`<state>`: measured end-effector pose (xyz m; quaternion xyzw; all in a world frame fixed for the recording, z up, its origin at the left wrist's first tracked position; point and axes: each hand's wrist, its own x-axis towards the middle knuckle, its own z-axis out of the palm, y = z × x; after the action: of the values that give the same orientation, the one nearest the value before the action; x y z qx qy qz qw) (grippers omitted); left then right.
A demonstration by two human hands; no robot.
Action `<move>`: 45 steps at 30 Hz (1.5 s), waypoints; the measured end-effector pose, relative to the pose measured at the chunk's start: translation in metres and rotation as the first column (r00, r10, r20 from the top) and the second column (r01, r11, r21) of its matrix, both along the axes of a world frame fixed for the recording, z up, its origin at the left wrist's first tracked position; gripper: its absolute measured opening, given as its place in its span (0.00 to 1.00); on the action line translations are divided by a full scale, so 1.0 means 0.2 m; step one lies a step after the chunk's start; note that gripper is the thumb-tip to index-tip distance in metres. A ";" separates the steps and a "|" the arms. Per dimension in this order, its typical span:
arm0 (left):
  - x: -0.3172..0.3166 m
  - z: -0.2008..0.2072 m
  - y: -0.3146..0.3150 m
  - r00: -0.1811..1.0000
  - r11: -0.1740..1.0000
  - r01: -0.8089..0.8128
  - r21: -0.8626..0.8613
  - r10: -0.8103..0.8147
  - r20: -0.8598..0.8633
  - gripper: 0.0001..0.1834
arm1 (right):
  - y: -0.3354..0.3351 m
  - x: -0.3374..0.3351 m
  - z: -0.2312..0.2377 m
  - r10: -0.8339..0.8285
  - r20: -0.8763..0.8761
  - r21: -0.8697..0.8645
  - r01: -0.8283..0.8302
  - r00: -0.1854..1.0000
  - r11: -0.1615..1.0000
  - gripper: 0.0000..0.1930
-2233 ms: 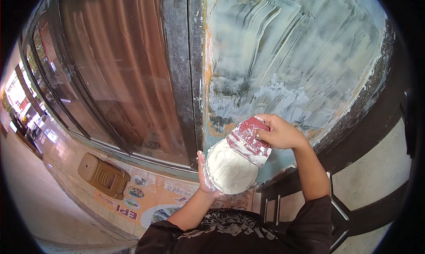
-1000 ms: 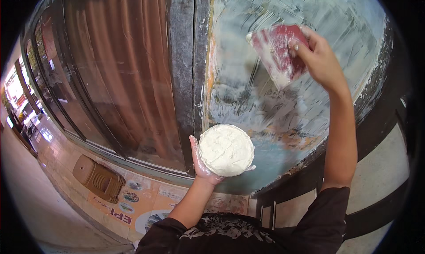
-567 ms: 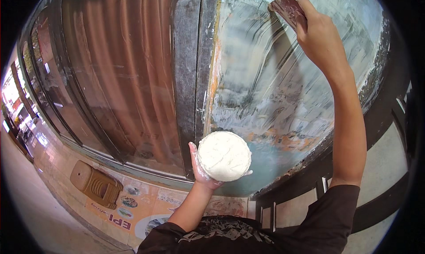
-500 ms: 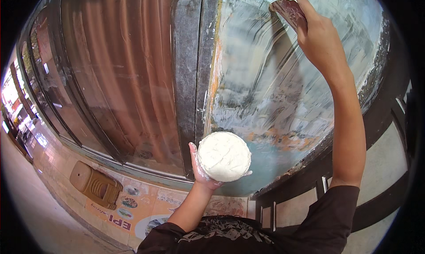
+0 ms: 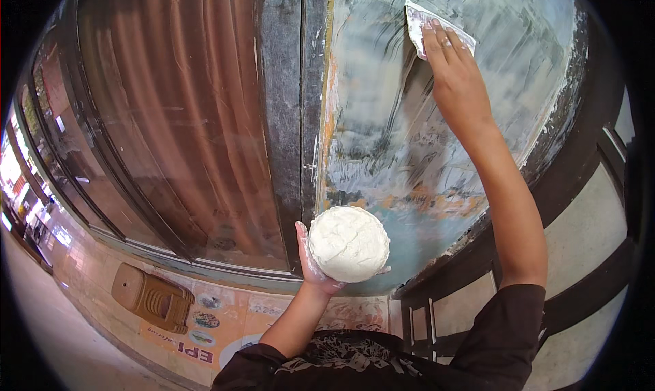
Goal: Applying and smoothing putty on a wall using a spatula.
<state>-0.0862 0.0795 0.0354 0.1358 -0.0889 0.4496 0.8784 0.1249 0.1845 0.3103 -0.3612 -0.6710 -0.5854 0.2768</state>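
My left hand, smeared with white, is wrapped round the side and underside of a round tub of white putty, held level before my chest. Higher up, my right hand grips a flat putty spreader, fingers laid over its face. White putty coats the face that shows. The spreader is at the upper part of a blue-grey wall, which bears streaky white and dark smears with orange patches lower down. Whether its edge touches the wall, I cannot tell.
A dark door frame borders the wall on the left, beside glass with a reddish-brown curtain behind it. A brown plastic stool and a printed banner lie on the floor. Dark framing with pale panels stands at the right.
My right hand has shifted slightly left and down and turned over; the spreader shows its putty-coated face instead of its dark brown one. My left hand still holds the tub at nearly the same place.
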 end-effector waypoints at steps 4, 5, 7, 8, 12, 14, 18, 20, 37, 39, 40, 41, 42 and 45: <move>-0.05 -0.03 -0.01 1.000 1.000 -0.017 0.016 0.017 -0.014 0.59 | 0.05 -0.02 -0.08 -0.018 -0.050 0.014 0.019 0.999 1.000 0.27; -0.06 -0.04 -0.01 0.999 0.999 -0.032 0.009 0.033 -0.029 0.59 | 0.06 -0.01 -0.10 -0.019 -0.067 0.003 0.020 0.998 1.000 0.27; -0.08 -0.03 -0.02 0.999 0.999 -0.034 0.009 0.035 -0.029 0.59 | 0.08 0.00 -0.14 -0.037 -0.081 -0.012 0.036 0.996 0.999 0.28; -0.09 -0.03 -0.02 0.999 0.999 -0.037 0.005 0.037 -0.029 0.59 | 0.10 0.01 -0.17 -0.055 -0.096 -0.029 0.052 0.994 0.998 0.29; -0.11 -0.06 -0.01 0.997 0.997 -0.073 -0.036 0.072 -0.033 0.61 | 0.15 0.02 -0.20 -0.006 -0.121 -0.014 0.004 0.993 1.000 0.30; -0.12 -0.05 -0.02 0.998 0.998 -0.062 -0.029 0.062 -0.010 0.61 | 0.15 0.02 -0.18 0.003 -0.123 -0.008 -0.004 0.992 1.000 0.30; -0.12 -0.06 -0.02 0.998 0.997 -0.065 -0.031 0.064 -0.030 0.58 | 0.18 0.02 -0.19 -0.021 -0.110 -0.005 0.021 0.994 1.000 0.32; -0.12 -0.07 0.00 0.997 0.997 -0.073 -0.038 0.072 -0.033 0.58 | 0.19 0.00 -0.26 -0.028 -0.079 -0.028 0.026 0.997 0.999 0.33; -0.14 -0.10 0.00 0.995 0.995 -0.097 -0.039 0.095 -0.039 0.57 | 0.11 -0.05 -0.22 -0.022 -0.017 -0.070 0.021 1.000 0.997 0.32; -0.14 -0.11 0.01 0.989 0.990 -0.133 -0.048 0.129 -0.078 0.56 | 0.10 -0.07 -0.11 0.023 -0.075 0.005 -0.023 0.997 1.000 0.32; -0.13 -0.11 0.00 0.989 0.990 -0.131 -0.047 0.127 -0.079 0.56 | 0.11 -0.07 -0.11 0.021 -0.075 0.005 -0.021 0.997 1.000 0.32; -0.12 -0.11 0.01 0.992 0.993 -0.113 -0.034 0.111 -0.063 0.58 | 0.13 -0.06 -0.13 -0.008 -0.066 -0.027 0.006 0.998 1.000 0.32; -0.12 -0.11 0.01 0.994 0.995 -0.100 -0.021 0.099 -0.049 0.61 | 0.16 -0.07 -0.15 -0.031 -0.057 -0.060 0.028 0.998 0.998 0.32; -0.13 -0.10 -0.01 0.997 0.996 -0.076 -0.045 0.076 -0.001 0.61 | 0.17 -0.09 -0.40 -0.018 0.003 -0.167 0.018 1.000 0.986 0.32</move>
<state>-0.1130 0.0779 0.0158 0.1192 -0.0738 0.4845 0.8635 0.1066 0.2191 0.2296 -0.3886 -0.7147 -0.5298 0.2398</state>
